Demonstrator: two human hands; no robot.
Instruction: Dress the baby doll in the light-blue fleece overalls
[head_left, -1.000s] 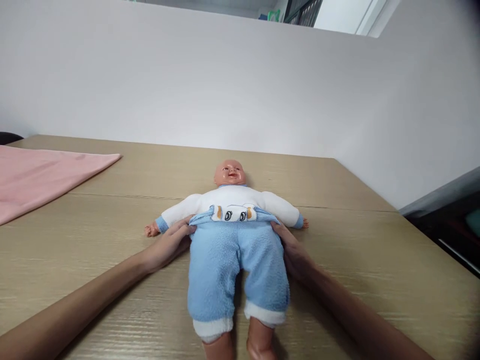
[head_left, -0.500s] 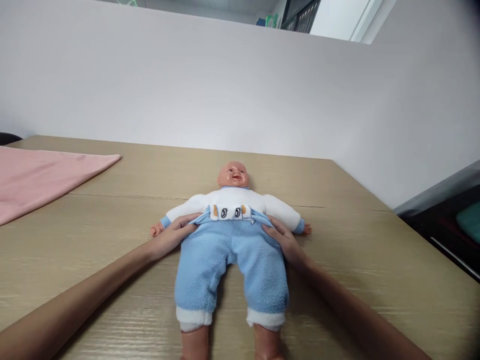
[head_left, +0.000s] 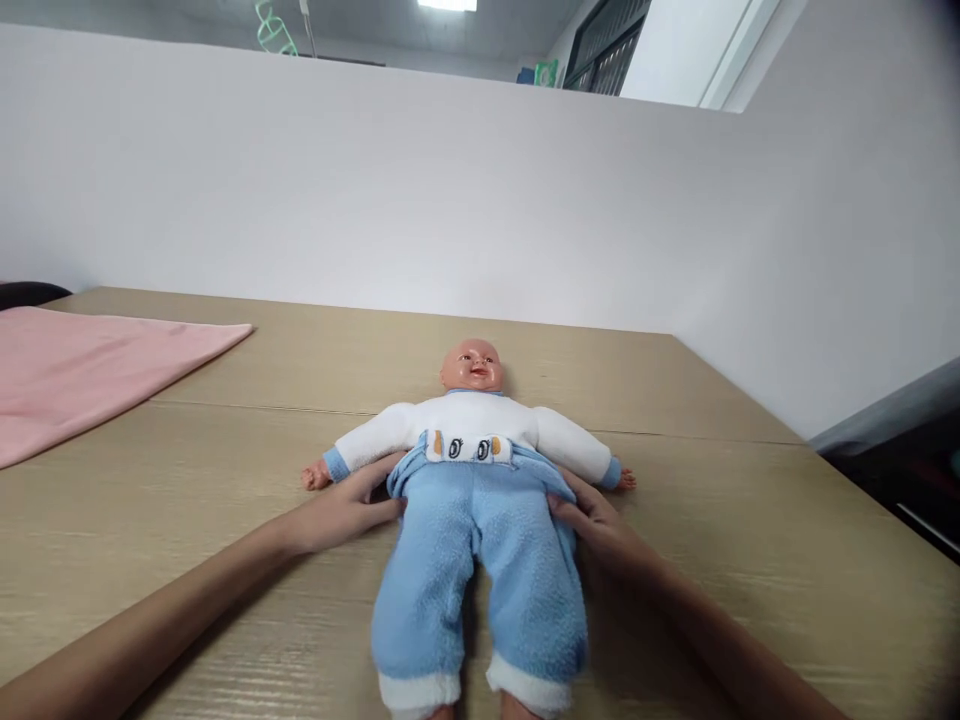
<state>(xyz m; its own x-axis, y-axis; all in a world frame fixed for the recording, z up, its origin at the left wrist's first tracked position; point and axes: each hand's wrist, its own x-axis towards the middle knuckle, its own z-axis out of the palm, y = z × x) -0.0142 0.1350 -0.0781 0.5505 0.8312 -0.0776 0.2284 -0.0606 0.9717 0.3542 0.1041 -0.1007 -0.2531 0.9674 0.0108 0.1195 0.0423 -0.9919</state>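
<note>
A baby doll (head_left: 472,415) lies on its back on the table, head away from me and arms spread. It wears a white top with light blue cuffs and fuzzy blue pants (head_left: 442,560) with white hems. The waistband, folded over at the front, carries a white patch with embroidered eyes. My left hand (head_left: 345,515) pinches the pants at the left hip, fingers partly hidden behind the cloth. At the right hip, my right hand (head_left: 600,520) grips the other side, thumb on the front. The doll's lower legs run out of view at the bottom.
A pink cloth (head_left: 97,365) lies flat on the table (head_left: 247,450) at the left. A pale wall (head_left: 420,190) rises behind the table's far edge and on the right. A dark object (head_left: 892,480) stands beyond the right edge.
Both hands have moved toward me with the pants, and the hems sit lower on the doll's legs. The view has tilted slightly upward.
</note>
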